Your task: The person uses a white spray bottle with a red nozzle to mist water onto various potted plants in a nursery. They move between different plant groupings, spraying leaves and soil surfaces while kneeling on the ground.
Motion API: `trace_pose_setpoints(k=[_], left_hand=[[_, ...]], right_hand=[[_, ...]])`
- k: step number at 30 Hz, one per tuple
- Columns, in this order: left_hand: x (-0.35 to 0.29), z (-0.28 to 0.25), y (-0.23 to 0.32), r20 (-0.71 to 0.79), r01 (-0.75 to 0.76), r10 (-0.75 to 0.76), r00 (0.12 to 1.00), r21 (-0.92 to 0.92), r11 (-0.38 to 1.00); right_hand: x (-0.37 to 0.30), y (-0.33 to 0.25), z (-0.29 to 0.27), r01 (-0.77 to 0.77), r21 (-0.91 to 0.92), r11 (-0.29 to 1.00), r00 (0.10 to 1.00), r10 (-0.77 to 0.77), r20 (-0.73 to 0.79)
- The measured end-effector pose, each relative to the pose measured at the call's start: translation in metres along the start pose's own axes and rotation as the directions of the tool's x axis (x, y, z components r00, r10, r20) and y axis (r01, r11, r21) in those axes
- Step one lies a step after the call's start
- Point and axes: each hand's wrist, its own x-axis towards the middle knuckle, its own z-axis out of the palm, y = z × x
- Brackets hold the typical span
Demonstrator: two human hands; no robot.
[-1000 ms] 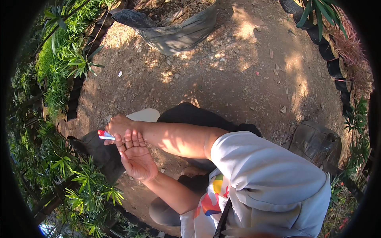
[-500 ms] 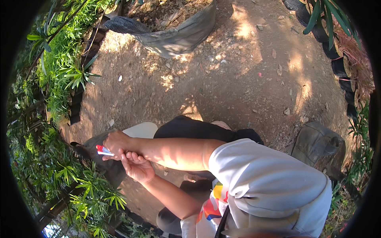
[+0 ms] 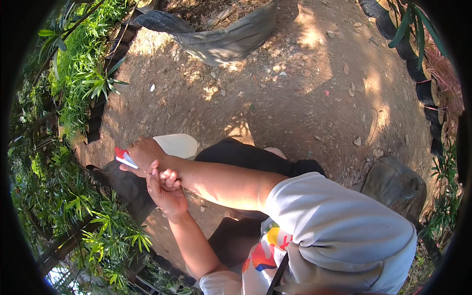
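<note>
Head view: right hand (image 3: pixel 146 153) holds the small slim red-and-white object (image 3: pixel 126 157), best kept steady; left hand (image 3: pixel 169 197) half-curled, grip unclear.

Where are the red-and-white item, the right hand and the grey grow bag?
Red-and-white item (image 3: pixel 126 157): head view, on its middle.
Right hand (image 3: pixel 144 152): head view, on its back.
Grey grow bag (image 3: pixel 228 45): head view, on its outer wall.
</note>
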Motion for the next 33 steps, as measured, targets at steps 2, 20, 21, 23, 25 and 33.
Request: trace_pose_setpoints(k=[2, 20, 21, 23, 25, 33], left_hand=[[-0.003, 0.014, 0.014, -0.088, 0.064, -0.046, 0.995, 0.221, 0.973], [-0.044, 0.059, 0.12, 0.267, 0.034, -0.048, 0.962, 0.057, 0.998], [-0.033, 0.054, 0.114, 0.247, 0.028, -0.038, 0.968, 0.045, 0.999], [-0.001, 0.04, 0.096, 0.255, -0.084, 0.093, 0.962, -0.049, 0.995], [0.043, 0.024, 0.075, 0.078, -0.096, 0.098, 0.992, -0.027, 0.995], [0.17, -0.023, -0.045, -0.756, 0.233, -0.281, 0.592, -0.173, 0.957]], right_hand=[[-0.002, -0.006, -0.005, -0.052, -0.023, 0.998, 0.994, 0.049, -0.094], [0.019, 0.054, -0.038, -0.023, 0.322, 0.947, 0.998, 0.039, -0.044], [0.021, 0.068, -0.044, 0.002, 0.237, 0.971, 1.0, -0.003, 0.004], [0.032, 0.094, -0.057, 0.102, 0.127, 0.987, 0.976, -0.124, 0.18], [0.041, 0.112, -0.062, 0.268, -0.033, 0.963, 0.928, -0.249, 0.277], [0.056, 0.086, -0.101, -0.055, 0.303, 0.951, 0.972, -0.018, 0.234]])
